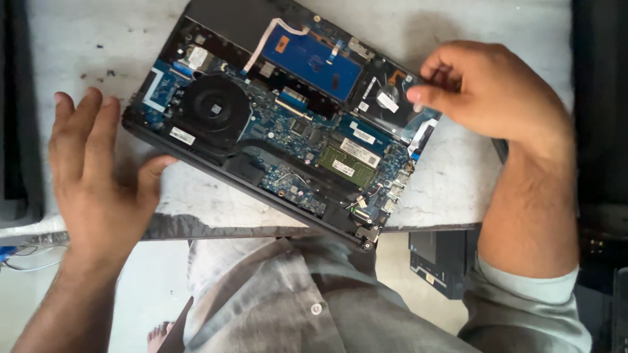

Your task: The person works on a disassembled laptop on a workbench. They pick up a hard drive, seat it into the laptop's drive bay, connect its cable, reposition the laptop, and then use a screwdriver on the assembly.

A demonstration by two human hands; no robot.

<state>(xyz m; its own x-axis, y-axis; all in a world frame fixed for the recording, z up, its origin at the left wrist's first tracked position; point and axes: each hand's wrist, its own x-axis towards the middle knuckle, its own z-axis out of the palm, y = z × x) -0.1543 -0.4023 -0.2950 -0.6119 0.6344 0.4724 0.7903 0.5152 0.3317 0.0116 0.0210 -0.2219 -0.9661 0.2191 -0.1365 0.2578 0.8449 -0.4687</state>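
An opened laptop base [275,111] lies tilted on a worn white table [445,189], its blue circuit board, round black fan [212,108] and green memory module [350,160] exposed. My left hand [98,176] is spread beside the laptop's left end, thumb touching its near edge. My right hand [487,91] hovers over the laptop's right end, its fingers curled and pinched near a small round part with a white label [387,99]. Whether those fingers hold anything is hidden.
A dark device [437,258] sits below the table edge at the right. Black objects border the table at the far left [13,98] and far right [598,98]. My grey shirt [294,294] fills the bottom middle. Wires [26,258] lie at the lower left.
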